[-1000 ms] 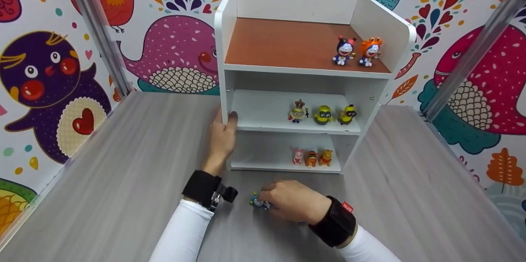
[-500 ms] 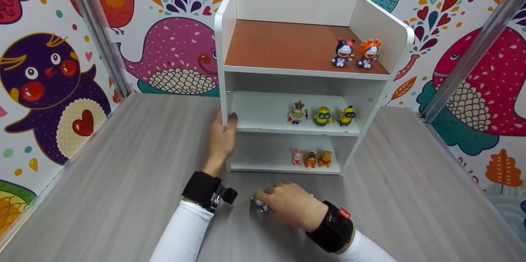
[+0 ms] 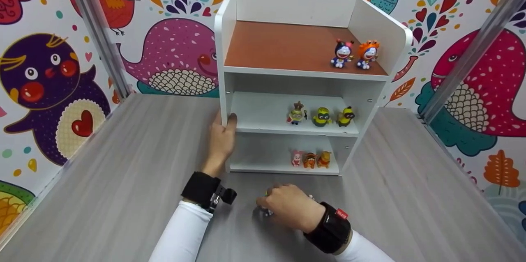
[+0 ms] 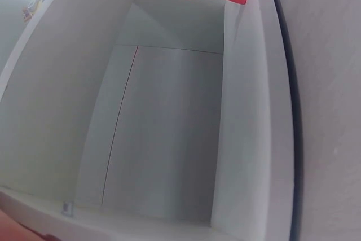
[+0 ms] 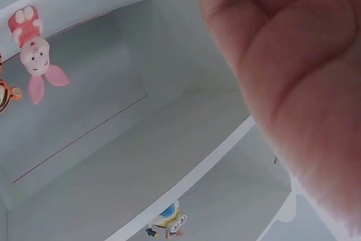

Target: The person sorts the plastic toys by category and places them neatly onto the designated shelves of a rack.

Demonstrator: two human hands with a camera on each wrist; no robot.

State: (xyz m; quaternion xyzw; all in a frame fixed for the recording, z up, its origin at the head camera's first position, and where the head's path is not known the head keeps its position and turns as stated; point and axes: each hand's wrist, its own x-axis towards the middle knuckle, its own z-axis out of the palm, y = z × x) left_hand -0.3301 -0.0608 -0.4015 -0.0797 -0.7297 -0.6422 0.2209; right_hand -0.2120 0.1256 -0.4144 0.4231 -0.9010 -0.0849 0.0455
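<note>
My left hand (image 3: 221,139) grips the left side panel of a small white shelf unit (image 3: 283,74), thumb over its front edge and fingers along the outside. My right hand (image 3: 289,206) is low in front of the unit, fingers curled down around a small figurine (image 3: 268,213). Most of that figurine is hidden; only bluish-white and yellow-green bits show beside the fingers. A small pale bit of something (image 3: 311,197) peeks out behind the knuckles. In the right wrist view, the palm (image 5: 304,66) fills the right side and the fingertips are out of frame.
Two Doraemon figurines (image 3: 355,54) stand at the right of the brown top. Three Minion figurines (image 3: 321,117) occupy the middle shelf. Piglet (image 3: 296,158), Tigger (image 3: 310,160) and Pooh (image 3: 324,159) stand on the bottom shelf. Patterned walls (image 3: 176,54) enclose the grey wood-look surface (image 3: 135,196).
My right hand has drawn slightly down, and the figurine under its fingers has shifted a little to the right, now more covered. My left hand keeps its grip on the panel.
</note>
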